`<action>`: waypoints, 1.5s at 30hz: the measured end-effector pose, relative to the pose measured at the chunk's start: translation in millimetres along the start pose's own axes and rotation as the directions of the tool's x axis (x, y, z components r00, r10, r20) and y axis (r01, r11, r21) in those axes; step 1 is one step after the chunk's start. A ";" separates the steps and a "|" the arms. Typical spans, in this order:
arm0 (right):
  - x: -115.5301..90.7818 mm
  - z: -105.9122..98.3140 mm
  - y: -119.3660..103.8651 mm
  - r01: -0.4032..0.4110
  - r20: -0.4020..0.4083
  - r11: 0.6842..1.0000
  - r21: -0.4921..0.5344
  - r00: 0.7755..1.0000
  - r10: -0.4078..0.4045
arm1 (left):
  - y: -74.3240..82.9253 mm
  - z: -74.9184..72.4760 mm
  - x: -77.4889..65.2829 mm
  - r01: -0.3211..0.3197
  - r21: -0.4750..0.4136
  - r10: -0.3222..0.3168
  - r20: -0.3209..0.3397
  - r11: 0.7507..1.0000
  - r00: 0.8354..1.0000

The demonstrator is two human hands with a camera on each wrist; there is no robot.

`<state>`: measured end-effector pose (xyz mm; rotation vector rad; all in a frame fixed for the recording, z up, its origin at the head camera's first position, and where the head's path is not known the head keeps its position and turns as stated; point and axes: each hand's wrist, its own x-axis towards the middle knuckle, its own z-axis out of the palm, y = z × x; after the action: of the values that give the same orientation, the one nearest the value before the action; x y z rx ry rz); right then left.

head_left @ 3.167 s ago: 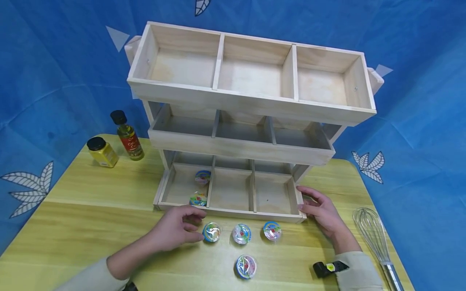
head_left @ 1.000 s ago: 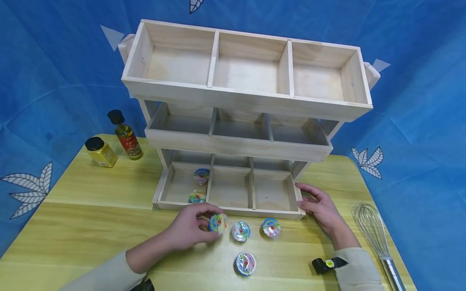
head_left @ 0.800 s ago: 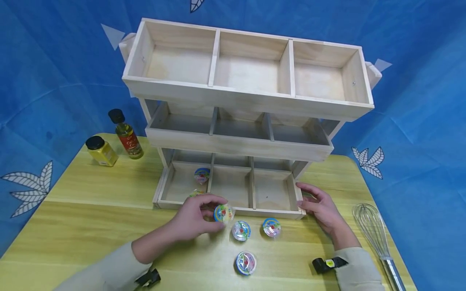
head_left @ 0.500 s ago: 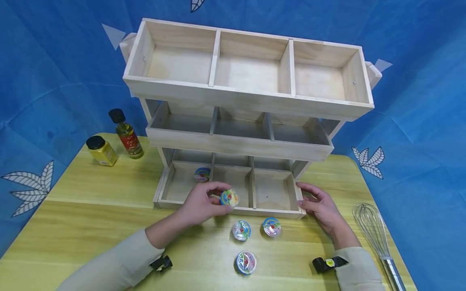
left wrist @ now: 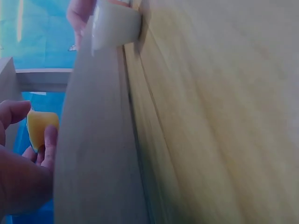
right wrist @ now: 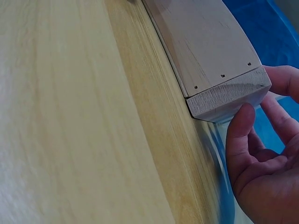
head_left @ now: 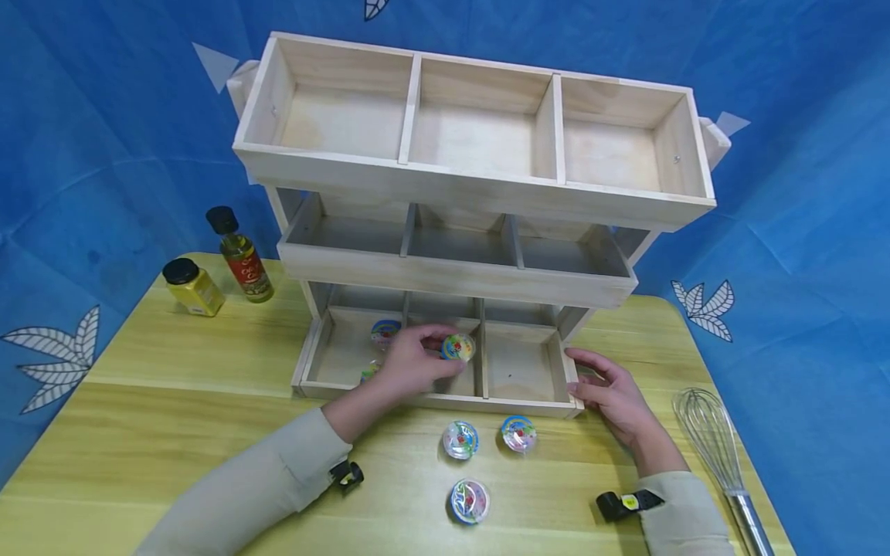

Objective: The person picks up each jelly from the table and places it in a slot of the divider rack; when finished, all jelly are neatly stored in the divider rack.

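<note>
My left hand pinches a small jelly cup with a printed lid between thumb and fingers. It is over the middle compartment of the wooden rack's bottom tier. From the left wrist, the cup's yellow side shows between the fingers. Two more cups are in the bottom left compartment: one cup at its back, another partly hidden by my left hand. At the tier's right end, my right hand holds the end board, thumb at its front corner, forefinger farther back.
Three jelly cups stand on the table before the rack: one left, one right, one nearer me. A whisk lies right. A yellow jar and a sauce bottle stand back left.
My left hand has picked up the leftmost table cup and carried it up and right, over the tier's front board into the middle compartment. My right hand has stayed at the end board.
</note>
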<state>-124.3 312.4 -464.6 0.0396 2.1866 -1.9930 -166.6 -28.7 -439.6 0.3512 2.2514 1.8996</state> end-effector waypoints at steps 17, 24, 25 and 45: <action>-1.5 0.5 1.0 -0.007 0.006 1.000 0.003 1.000 0.007 | -13.9 18.2 27.2 0.044 0.148 -0.026 -0.123 0.988 0.992; -2.1 -0.4 2.0 -0.004 0.007 1.000 0.004 1.000 0.004 | -19.9 19.5 30.0 0.040 0.200 -0.016 -0.120 0.979 0.993; -1.8 -0.5 2.0 -0.004 0.006 1.000 0.006 1.000 0.004 | -20.6 19.5 30.5 0.040 0.205 -0.015 -0.120 0.978 0.993; -0.7 0.2 -0.7 -0.010 -0.001 1.000 -0.001 1.000 0.010 | -27.2 21.9 38.7 0.060 0.287 -0.029 -0.108 0.956 0.994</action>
<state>-123.7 312.2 -463.9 0.0507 2.1837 -1.9866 -199.3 -1.1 -469.4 0.2424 2.5887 1.5996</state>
